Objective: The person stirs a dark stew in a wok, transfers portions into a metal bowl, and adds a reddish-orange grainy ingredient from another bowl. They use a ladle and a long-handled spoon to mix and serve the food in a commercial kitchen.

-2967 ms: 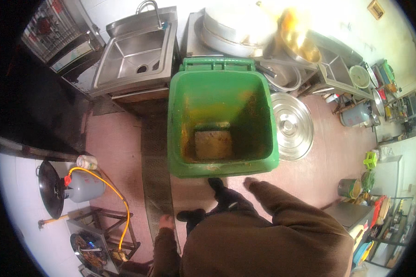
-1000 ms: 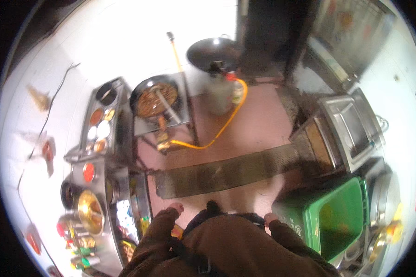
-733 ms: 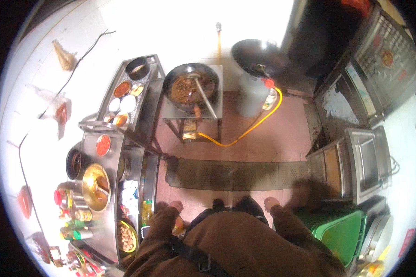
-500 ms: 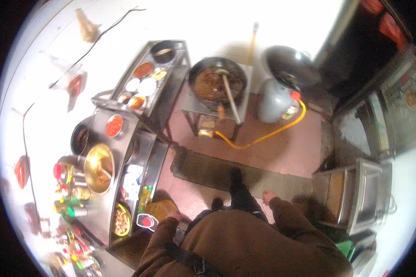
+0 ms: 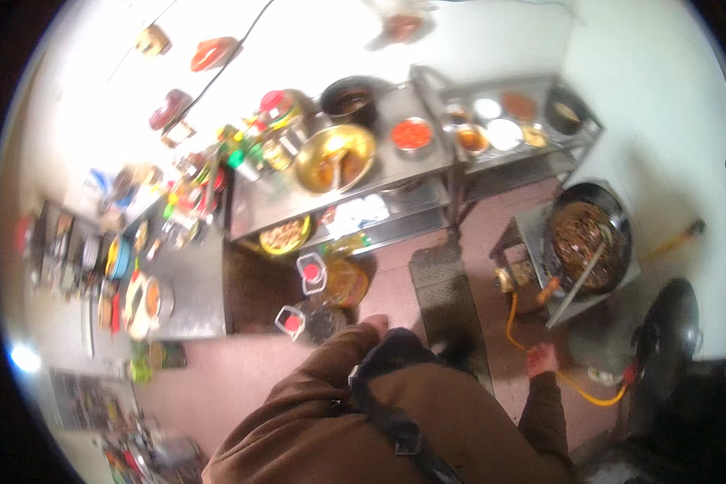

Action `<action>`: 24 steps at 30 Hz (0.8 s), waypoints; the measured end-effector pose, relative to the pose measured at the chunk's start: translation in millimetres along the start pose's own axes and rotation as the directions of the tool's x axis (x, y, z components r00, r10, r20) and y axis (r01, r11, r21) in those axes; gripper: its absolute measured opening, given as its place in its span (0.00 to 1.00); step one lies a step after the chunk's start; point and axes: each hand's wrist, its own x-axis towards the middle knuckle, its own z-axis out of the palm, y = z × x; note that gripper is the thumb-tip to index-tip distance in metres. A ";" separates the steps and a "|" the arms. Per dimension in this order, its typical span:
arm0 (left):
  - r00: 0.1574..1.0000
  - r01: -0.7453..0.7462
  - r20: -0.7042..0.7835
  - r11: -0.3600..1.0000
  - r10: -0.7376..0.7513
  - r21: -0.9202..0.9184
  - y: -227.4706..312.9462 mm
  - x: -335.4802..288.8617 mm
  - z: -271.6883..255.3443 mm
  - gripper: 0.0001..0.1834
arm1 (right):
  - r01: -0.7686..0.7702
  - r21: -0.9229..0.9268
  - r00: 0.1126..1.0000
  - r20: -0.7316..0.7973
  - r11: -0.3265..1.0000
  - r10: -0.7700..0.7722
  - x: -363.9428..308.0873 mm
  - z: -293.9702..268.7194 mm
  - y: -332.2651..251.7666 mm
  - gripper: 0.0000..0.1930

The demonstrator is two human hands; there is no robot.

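Note:
My left hand [image 5: 375, 323] hangs low at my left side, near two large plastic jugs on the floor. One is an oil jug [image 5: 347, 282] with yellow liquid; the other is a darker jug [image 5: 323, 320]. That hand's fingers are mostly hidden and blurred. My right hand [image 5: 542, 360] hangs over the floor in front of the wok stand, fingers loosely apart, holding nothing visible. Beyond it a black wok [image 5: 550, 242] with dark brown food sits on the stand. A long-handled ladle [image 5: 582, 278] rests in the wok, its handle sticking out toward me.
A steel table [image 5: 258, 206] bears a golden basin [image 5: 308, 173], a bowl of chopped red food [image 5: 411, 135] and bottles. Seasoning bowls [image 5: 504, 134] stand on a rack farther right. A yellow gas hose [image 5: 589, 397] crosses the floor at right. Another steel counter [image 5: 198, 294] is at left.
My view has turned left, so the wok stand shifts right and the left counter comes into sight. My right hand now hangs nearer the wok stand and gas hose.

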 end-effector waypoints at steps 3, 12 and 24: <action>0.992 -0.085 -0.112 0.963 0.058 -0.255 61.3 -16.0 -1.6 0.09 | 0.051 0.132 0.999 -0.013 0.990 -0.049 -6.1 47.5 -43.0 0.20; 0.960 0.210 -0.098 0.904 -0.263 -0.374 2.9 -24.4 6.9 0.15 | 0.149 0.016 0.988 0.038 0.989 -0.150 6.1 110.8 -85.5 0.15; 0.910 0.412 -0.024 0.909 -0.414 -0.062 -205.7 -76.7 80.9 0.13 | 0.247 -0.580 0.897 -0.167 0.776 -0.410 45.0 80.8 -184.0 0.12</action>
